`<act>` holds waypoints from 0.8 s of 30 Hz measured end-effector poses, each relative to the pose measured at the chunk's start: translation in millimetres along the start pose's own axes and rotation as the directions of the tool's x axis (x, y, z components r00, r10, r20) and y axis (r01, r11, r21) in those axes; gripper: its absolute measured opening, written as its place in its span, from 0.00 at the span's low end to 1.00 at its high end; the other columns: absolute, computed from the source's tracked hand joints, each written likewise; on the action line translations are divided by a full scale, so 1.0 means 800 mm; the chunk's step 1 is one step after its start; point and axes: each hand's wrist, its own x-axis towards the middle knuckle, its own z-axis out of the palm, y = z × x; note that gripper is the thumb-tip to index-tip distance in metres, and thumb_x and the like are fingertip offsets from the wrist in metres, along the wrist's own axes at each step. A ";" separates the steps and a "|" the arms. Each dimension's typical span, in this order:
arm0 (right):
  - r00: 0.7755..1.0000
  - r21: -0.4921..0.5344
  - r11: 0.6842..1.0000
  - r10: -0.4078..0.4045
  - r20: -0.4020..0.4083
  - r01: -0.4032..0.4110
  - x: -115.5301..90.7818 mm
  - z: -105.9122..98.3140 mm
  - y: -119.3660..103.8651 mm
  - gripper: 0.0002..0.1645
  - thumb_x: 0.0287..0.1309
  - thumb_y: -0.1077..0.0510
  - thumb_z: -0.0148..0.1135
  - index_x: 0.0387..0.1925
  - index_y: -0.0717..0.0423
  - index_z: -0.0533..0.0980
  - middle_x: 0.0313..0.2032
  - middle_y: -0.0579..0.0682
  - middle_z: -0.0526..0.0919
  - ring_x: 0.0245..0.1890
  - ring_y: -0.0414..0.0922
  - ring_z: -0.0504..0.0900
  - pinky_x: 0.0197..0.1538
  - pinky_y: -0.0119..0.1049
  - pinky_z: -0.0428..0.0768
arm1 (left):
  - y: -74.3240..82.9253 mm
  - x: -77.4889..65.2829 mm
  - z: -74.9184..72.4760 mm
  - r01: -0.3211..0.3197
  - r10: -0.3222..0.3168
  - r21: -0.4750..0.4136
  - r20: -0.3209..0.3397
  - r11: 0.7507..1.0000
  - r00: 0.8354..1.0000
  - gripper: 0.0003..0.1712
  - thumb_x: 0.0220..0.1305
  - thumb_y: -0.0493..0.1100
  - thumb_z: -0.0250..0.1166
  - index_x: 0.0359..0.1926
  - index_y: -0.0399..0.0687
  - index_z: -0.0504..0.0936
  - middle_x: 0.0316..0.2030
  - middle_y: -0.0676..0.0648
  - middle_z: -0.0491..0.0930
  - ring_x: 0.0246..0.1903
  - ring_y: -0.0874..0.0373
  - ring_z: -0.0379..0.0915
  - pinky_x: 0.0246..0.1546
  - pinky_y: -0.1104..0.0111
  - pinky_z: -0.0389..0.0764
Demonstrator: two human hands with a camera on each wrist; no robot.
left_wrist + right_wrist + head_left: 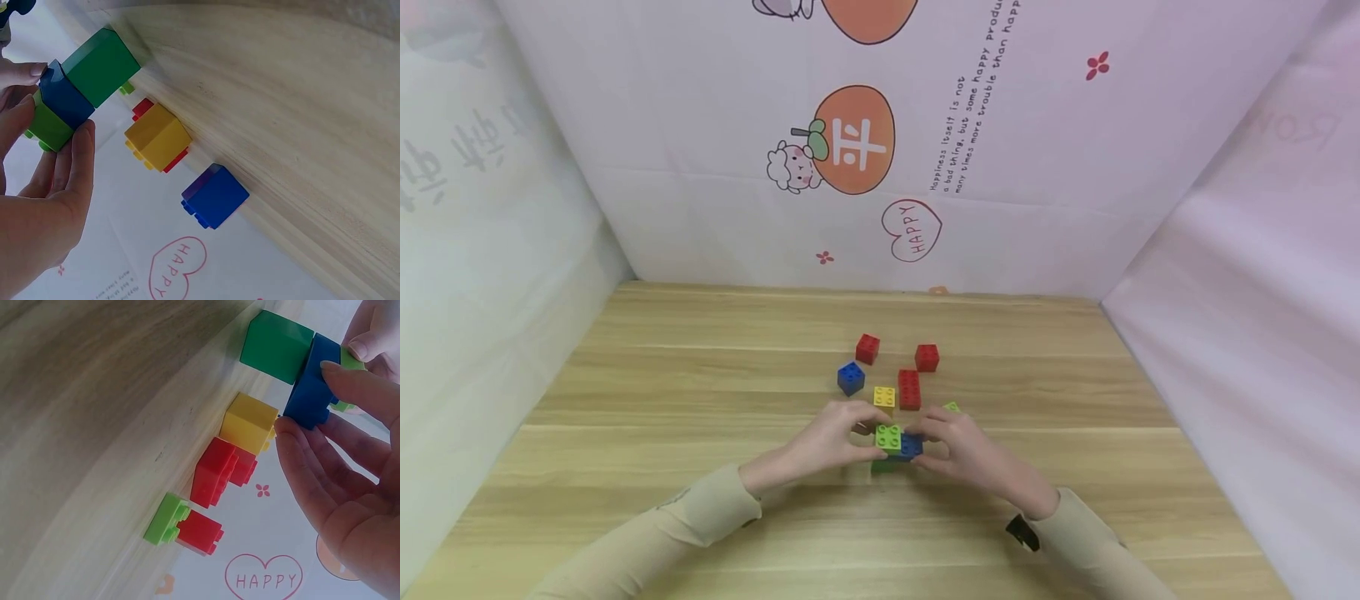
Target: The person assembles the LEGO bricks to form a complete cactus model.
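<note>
The left hand (829, 438) pinches a light green brick (888, 438) between thumb and fingers, and the right hand (976, 450) grips the blue brick (913, 448) under it. That blue brick sits over a dark green brick (277, 347), jutting past it toward the right hand; whether they are pressed fully together I can't tell. Just beyond the stack stands a yellow brick (883, 397), a long red brick (909, 390) beside it. A blue cube (851, 378) and two red cubes (867, 349) lie farther out on the wooden desk (715, 375), and a second light green piece (952, 407) peeks out behind the right hand. White printed cloth (700, 150) hangs behind.
</note>
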 end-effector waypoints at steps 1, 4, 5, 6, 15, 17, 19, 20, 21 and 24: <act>1.000 -0.003 1.000 -0.003 -0.001 0.003 0.000 0.000 0.000 0.19 0.52 0.59 0.74 0.48 0.57 0.82 0.43 0.49 0.86 0.42 0.41 0.84 0.45 0.32 0.87 | 0.000 0.000 0.000 0.000 0.000 -0.001 0.001 1.000 1.000 0.20 0.58 0.41 0.73 0.52 0.44 0.83 0.47 0.47 0.85 0.45 0.57 0.83 0.46 0.71 0.86; 1.000 -0.001 1.000 -0.011 -0.005 0.011 -0.001 0.001 0.001 0.19 0.52 0.59 0.74 0.47 0.58 0.82 0.43 0.49 0.86 0.42 0.41 0.84 0.45 0.32 0.87 | -0.001 0.000 0.001 -0.005 0.005 -0.009 0.002 1.000 1.000 0.20 0.58 0.41 0.73 0.52 0.44 0.83 0.48 0.47 0.85 0.45 0.57 0.83 0.46 0.69 0.87; 1.000 -0.001 1.000 -0.012 -0.006 0.012 -0.001 0.001 0.001 0.19 0.52 0.59 0.74 0.47 0.58 0.82 0.43 0.49 0.86 0.42 0.41 0.84 0.45 0.33 0.87 | -0.001 0.000 0.001 -0.006 0.006 -0.009 0.001 1.000 1.000 0.20 0.58 0.41 0.73 0.52 0.44 0.83 0.48 0.47 0.85 0.45 0.57 0.83 0.46 0.68 0.87; 1.000 -0.003 1.000 -0.014 -0.007 0.014 -0.001 0.001 0.001 0.19 0.52 0.59 0.74 0.47 0.58 0.82 0.43 0.49 0.86 0.42 0.41 0.84 0.45 0.33 0.87 | -0.001 0.000 0.001 -0.005 0.005 -0.013 0.002 1.000 1.000 0.20 0.58 0.41 0.73 0.52 0.44 0.83 0.48 0.47 0.85 0.45 0.57 0.83 0.47 0.67 0.87; 1.000 -0.013 1.000 -0.003 -0.001 0.003 -0.003 0.000 0.002 0.19 0.53 0.58 0.74 0.47 0.57 0.82 0.45 0.49 0.86 0.44 0.42 0.85 0.46 0.32 0.87 | 0.000 0.001 0.000 -0.005 0.005 -0.029 0.005 1.000 1.000 0.20 0.58 0.42 0.73 0.53 0.45 0.83 0.48 0.47 0.85 0.45 0.57 0.82 0.47 0.64 0.87; 1.000 -0.013 1.000 0.003 0.004 -0.003 -0.003 0.000 0.002 0.19 0.53 0.58 0.74 0.47 0.57 0.82 0.46 0.49 0.86 0.45 0.42 0.85 0.46 0.32 0.87 | 0.000 0.001 0.000 -0.009 0.009 -0.027 0.010 1.000 1.000 0.21 0.58 0.42 0.73 0.53 0.45 0.83 0.48 0.47 0.85 0.45 0.57 0.82 0.47 0.64 0.87; 1.000 -0.013 1.000 0.009 0.009 -0.009 -0.002 -0.001 0.001 0.19 0.53 0.58 0.74 0.47 0.57 0.82 0.46 0.49 0.86 0.45 0.42 0.85 0.47 0.31 0.87 | -0.001 0.001 -0.002 -0.014 0.014 -0.025 0.018 1.000 1.000 0.21 0.58 0.42 0.73 0.53 0.45 0.83 0.48 0.47 0.85 0.45 0.57 0.83 0.47 0.65 0.87; 1.000 -0.013 1.000 0.012 0.012 -0.012 -0.002 -0.001 0.001 0.19 0.53 0.58 0.74 0.47 0.57 0.82 0.46 0.49 0.86 0.45 0.42 0.85 0.47 0.31 0.86 | -0.001 0.002 -0.003 -0.021 0.021 -0.022 0.024 1.000 0.999 0.22 0.58 0.43 0.73 0.53 0.44 0.83 0.48 0.47 0.85 0.45 0.57 0.83 0.47 0.65 0.87; 1.000 -0.012 1.000 0.014 0.015 -0.014 -0.002 -0.001 0.000 0.19 0.53 0.58 0.73 0.47 0.57 0.82 0.46 0.49 0.86 0.45 0.42 0.85 0.47 0.31 0.86 | -0.001 0.002 -0.004 -0.028 0.028 -0.017 0.030 0.999 0.999 0.22 0.58 0.43 0.73 0.53 0.44 0.83 0.48 0.47 0.85 0.45 0.57 0.83 0.47 0.66 0.87; 0.999 -0.011 1.000 0.023 0.026 -0.022 -0.002 -0.002 -0.001 0.18 0.54 0.58 0.73 0.47 0.56 0.82 0.46 0.48 0.86 0.45 0.42 0.85 0.48 0.32 0.86 | -0.002 0.004 -0.010 -0.065 0.065 -0.009 0.044 0.998 0.997 0.23 0.58 0.44 0.73 0.53 0.41 0.82 0.48 0.45 0.85 0.45 0.55 0.83 0.47 0.65 0.87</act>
